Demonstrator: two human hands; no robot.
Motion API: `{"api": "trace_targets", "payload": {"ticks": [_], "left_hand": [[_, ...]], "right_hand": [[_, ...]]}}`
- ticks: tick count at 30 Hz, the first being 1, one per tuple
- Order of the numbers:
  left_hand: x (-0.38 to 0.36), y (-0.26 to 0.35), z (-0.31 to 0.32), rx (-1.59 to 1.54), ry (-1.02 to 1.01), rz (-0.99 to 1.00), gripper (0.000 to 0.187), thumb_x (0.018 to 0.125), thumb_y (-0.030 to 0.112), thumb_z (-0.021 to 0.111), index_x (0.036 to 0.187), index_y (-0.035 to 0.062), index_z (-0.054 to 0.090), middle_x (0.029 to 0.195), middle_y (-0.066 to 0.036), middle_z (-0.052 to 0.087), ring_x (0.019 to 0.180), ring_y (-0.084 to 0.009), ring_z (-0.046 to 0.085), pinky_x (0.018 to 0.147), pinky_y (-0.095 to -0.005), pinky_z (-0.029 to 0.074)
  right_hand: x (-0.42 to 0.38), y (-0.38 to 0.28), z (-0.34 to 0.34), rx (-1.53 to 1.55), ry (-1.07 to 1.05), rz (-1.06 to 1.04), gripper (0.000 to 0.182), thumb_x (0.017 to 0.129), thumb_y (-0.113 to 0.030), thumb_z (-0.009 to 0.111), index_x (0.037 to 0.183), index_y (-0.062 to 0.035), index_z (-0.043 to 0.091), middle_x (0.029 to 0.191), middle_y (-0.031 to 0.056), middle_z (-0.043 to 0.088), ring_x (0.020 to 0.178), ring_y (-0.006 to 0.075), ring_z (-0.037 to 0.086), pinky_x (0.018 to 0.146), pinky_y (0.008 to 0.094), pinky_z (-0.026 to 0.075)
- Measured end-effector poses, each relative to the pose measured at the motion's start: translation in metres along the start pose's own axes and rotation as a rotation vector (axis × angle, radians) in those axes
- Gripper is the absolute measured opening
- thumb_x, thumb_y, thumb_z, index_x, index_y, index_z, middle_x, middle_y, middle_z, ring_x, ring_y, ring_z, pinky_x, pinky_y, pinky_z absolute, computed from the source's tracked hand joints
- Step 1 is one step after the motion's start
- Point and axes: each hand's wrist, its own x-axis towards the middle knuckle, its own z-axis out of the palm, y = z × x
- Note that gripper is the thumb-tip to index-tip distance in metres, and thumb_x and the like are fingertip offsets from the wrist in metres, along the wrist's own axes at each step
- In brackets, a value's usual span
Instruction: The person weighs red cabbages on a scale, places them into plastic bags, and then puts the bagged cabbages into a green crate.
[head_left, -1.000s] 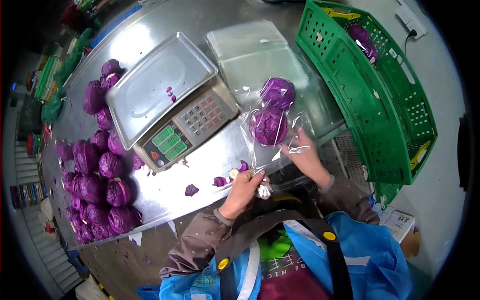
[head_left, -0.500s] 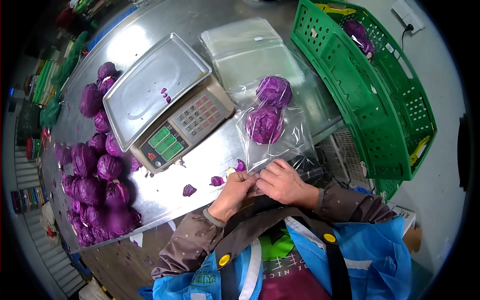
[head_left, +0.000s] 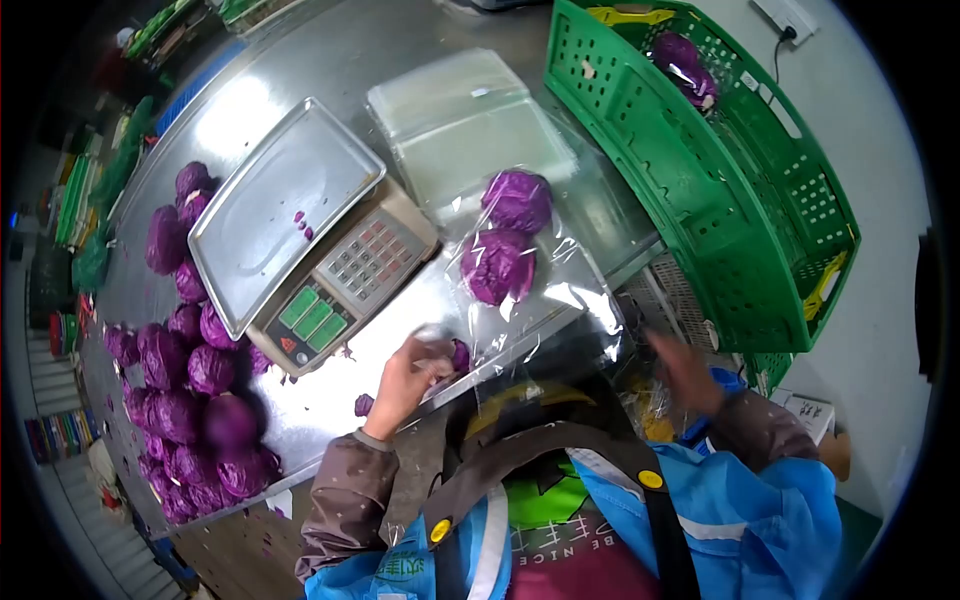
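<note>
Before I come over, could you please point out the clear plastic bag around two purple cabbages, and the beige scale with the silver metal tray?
Clear plastic bag (head_left: 555,285): head view, on its loose film.
Beige scale (head_left: 370,262): head view, on its keypad.

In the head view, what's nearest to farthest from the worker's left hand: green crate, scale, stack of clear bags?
1. Scale, ahead-left of the left hand.
2. Stack of clear bags, ahead-right.
3. Green crate, far right.
</note>
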Motion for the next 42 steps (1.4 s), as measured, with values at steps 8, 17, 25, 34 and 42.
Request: {"api": "trace_targets", "payload": {"ticks": [8,17,25,34,42], "left_hand": [[0.030,0.027,0.046,0.835,0.017,0.831,0.038,0.076,0.005,0.052,0.114,0.0076,0.051,0.124,-0.007,0.045,0.118,-0.0288,0.041,0.100,-0.0572,0.018],[0.023,0.151,-0.060,-0.260,0.443,0.664,0.046,0.095,0.031,0.034,0.096,-0.0069,0.060,0.090,-0.013,0.064,0.085,-0.0177,0.059,0.079,-0.0286,0.043],[-0.016,0.101,-0.065,-0.323,0.476,0.412,0.046,0.095,0.031,0.033,0.086,-0.0043,0.060,0.078,-0.012,0.065,0.073,-0.0171,0.059,0.074,-0.0292,0.043],[-0.020,-0.021,-0.003,-1.036,0.210,-0.391,0.039,0.094,0.024,0.030,0.087,-0.0051,0.055,0.074,-0.014,0.060,0.069,-0.0228,0.059,0.069,-0.0324,0.046],[-0.024,-0.030,-0.005,-1.038,0.075,-0.459,0.035,0.093,0.026,0.034,0.087,-0.0026,0.054,0.076,-0.013,0.061,0.072,-0.0239,0.061,0.070,-0.0325,0.049]], "right_hand": [[0.121,-0.027,-0.007,-0.181,0.420,-0.545,0.050,0.068,-0.006,0.067,0.115,-0.0077,0.049,0.115,0.0121,0.048,0.111,0.0293,0.043,0.094,0.0424,0.035],[0.177,-0.131,-0.132,1.046,0.715,-0.486,0.021,0.087,-0.008,0.043,0.089,0.0047,0.060,0.086,0.0088,0.062,0.081,0.0135,0.058,0.073,0.0251,0.045],[0.161,-0.169,-0.102,1.404,0.433,-0.323,0.030,0.092,-0.017,0.039,0.083,0.0061,0.056,0.077,0.0110,0.059,0.064,0.0182,0.061,0.060,0.0270,0.052],[0.168,-0.140,0.007,1.471,0.157,0.158,0.026,0.090,-0.018,0.042,0.079,0.0031,0.052,0.066,0.0079,0.055,0.049,0.0168,0.057,0.042,0.0278,0.048],[0.199,-0.177,-0.026,0.744,0.239,0.041,0.028,0.080,-0.019,0.058,0.100,-0.0009,0.048,0.067,0.0095,0.057,0.049,0.0192,0.056,0.046,0.0319,0.043]]}}
